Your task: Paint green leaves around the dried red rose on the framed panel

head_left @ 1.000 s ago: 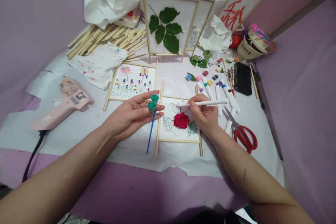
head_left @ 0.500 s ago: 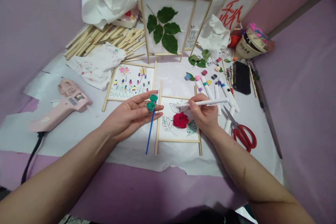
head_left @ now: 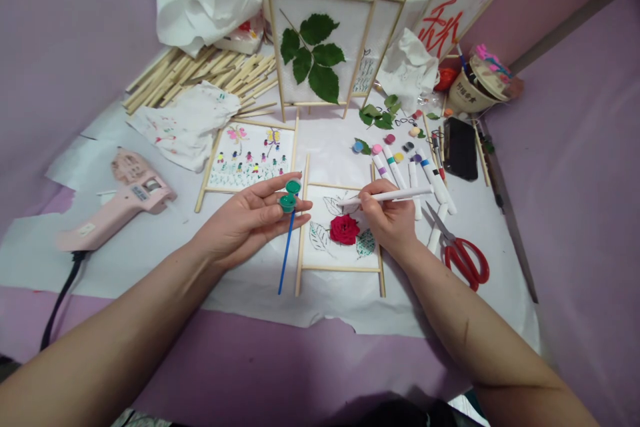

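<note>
My left hand [head_left: 255,217] holds a small open pot of green paint [head_left: 287,202], its green-filled lid beside it, with a thin blue stick [head_left: 287,253] slanting down below the fingers. A white marker [head_left: 395,195] is pinched in my right hand [head_left: 387,217], its tip at an outlined leaf on a wood-framed sheet [head_left: 325,260]. In the middle of that sheet sits a red rose [head_left: 344,229]. One drawn leaf [head_left: 365,243] at its lower right carries green dabs; the lower-left leaf [head_left: 319,236] is only outlined. The right hand covers part of the upper-right drawing.
Red-handled scissors [head_left: 465,257] lie right of my right hand, below several markers [head_left: 400,170] and a black phone [head_left: 461,147]. At left are a pink glue gun [head_left: 117,203], a painted framed sheet [head_left: 250,157] and wooden sticks [head_left: 195,77]. A leaf panel [head_left: 315,47] stands behind.
Almost nothing differs. The white marker's back end has shifted very slightly, while both hands and the framed sheet keep their places.
</note>
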Demonstrator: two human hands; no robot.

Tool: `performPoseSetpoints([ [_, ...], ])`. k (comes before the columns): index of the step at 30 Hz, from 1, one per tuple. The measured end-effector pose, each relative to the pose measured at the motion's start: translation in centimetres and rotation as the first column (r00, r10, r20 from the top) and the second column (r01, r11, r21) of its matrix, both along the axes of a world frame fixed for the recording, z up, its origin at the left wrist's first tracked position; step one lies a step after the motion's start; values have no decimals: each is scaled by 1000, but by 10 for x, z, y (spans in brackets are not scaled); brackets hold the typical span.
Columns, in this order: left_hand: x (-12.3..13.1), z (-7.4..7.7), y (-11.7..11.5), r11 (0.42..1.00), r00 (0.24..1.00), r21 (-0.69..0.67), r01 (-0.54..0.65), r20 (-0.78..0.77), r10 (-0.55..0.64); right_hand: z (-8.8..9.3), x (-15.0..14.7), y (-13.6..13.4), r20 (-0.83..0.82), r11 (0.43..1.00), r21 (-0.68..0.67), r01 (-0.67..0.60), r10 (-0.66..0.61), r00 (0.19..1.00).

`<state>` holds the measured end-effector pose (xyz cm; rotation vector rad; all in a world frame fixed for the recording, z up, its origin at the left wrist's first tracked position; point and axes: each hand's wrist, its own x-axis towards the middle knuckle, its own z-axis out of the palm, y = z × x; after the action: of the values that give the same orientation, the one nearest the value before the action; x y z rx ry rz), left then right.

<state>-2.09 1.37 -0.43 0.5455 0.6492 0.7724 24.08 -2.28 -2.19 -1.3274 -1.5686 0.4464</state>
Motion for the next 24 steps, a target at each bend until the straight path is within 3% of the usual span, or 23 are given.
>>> performPoseSetpoints([
  [19,-1,-1,0,1000,1000,10,13,5,-13,2,-1,-1,-31,1000,2,1,-1,1000],
  [24,0,-1,1,1000,1000,6,11,3,-11,3,-5,-1,-24,998,-34,-59,58,998],
])
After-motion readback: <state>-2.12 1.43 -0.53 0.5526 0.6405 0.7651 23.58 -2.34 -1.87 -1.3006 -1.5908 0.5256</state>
